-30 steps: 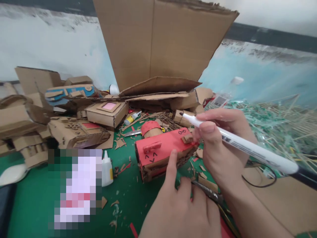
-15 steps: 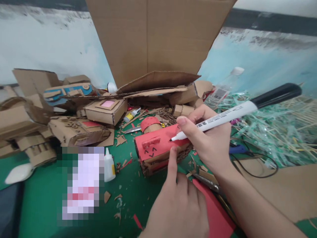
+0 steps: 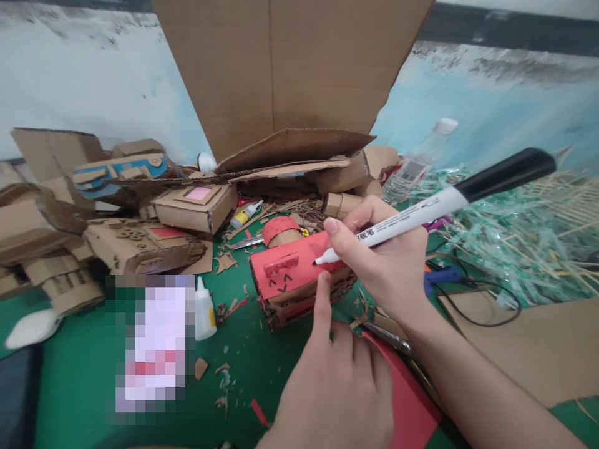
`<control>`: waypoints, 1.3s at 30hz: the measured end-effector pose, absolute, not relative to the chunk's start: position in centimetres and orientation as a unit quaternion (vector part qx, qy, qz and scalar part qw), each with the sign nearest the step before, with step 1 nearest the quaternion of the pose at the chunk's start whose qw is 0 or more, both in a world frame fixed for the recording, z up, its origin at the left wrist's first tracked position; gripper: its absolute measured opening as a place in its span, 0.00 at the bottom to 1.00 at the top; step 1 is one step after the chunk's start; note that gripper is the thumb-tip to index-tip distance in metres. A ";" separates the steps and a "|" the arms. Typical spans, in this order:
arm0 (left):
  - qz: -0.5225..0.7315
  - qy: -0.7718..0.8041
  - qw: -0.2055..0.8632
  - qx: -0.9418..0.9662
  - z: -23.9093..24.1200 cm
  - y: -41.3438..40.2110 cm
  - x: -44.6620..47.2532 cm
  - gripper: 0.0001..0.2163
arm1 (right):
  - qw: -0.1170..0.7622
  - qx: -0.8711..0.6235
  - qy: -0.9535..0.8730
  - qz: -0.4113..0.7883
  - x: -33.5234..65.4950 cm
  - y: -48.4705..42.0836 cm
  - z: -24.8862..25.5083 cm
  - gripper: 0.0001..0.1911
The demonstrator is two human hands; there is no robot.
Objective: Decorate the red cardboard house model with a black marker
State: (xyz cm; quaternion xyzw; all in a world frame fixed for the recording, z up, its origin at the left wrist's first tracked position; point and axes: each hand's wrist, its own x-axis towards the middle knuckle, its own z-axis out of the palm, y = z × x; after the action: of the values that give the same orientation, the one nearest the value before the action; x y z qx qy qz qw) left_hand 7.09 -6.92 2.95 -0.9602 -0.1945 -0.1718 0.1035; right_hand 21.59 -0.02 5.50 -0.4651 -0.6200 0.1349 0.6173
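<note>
Head camera view: at the lower left, a dark flat object (image 3: 16,399) and a white oval object (image 3: 32,328) lie on the green table (image 3: 79,380). Above them, brown cardboard models crowd the left side, among them a box with a pink square (image 3: 191,212) on its lid. Just right of a pixelated patch (image 3: 156,343), a small white bottle (image 3: 204,315) stands upright. Farther up lies a yellow-labelled bottle (image 3: 244,215), and a tall cardboard sheet (image 3: 285,68) fills the top middle.

Near the centre of the frame sits the red-covered cardboard box (image 3: 290,282), with small black marks drawn at its left end and a raised red strip above them. From the bottom middle comes the left hand (image 3: 337,386), relaxed and palm down, its index finger stretched out to the box's near edge and its other fingers bent. Right of centre, the right hand (image 3: 381,268) grips a white marker (image 3: 421,218) with a black end; the tip is at the box's red top, and whether it touches cannot be told.

Red paper (image 3: 412,408) lies at the lower right of the left hand. Toward the right edge are a clear plastic bottle (image 3: 418,165), a blue-handled tool (image 3: 442,275) and a heap of pale green strips (image 3: 528,237).
</note>
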 end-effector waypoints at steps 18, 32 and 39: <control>-0.180 -0.199 0.094 -0.959 2.9 -7.0 7.1 0.13 | 0.605 -0.489 -0.614 0.136 21.5 -0.5 5.6 0.20; -0.165 -0.196 0.079 -0.964 3.1 -7.0 7.1 0.13 | 0.612 -0.496 -0.594 0.164 21.2 -0.6 5.8 0.22; -0.165 -0.197 0.075 -0.964 3.1 -7.0 7.1 0.14 | 0.619 -0.503 -0.584 0.152 21.1 -0.6 5.9 0.21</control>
State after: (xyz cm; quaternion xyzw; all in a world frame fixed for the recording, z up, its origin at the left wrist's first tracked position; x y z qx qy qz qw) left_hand 7.11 -6.98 3.14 -0.9637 -0.1965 -0.1647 0.0747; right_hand 21.14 -0.57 5.86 -0.5035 -0.5838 0.1517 0.6186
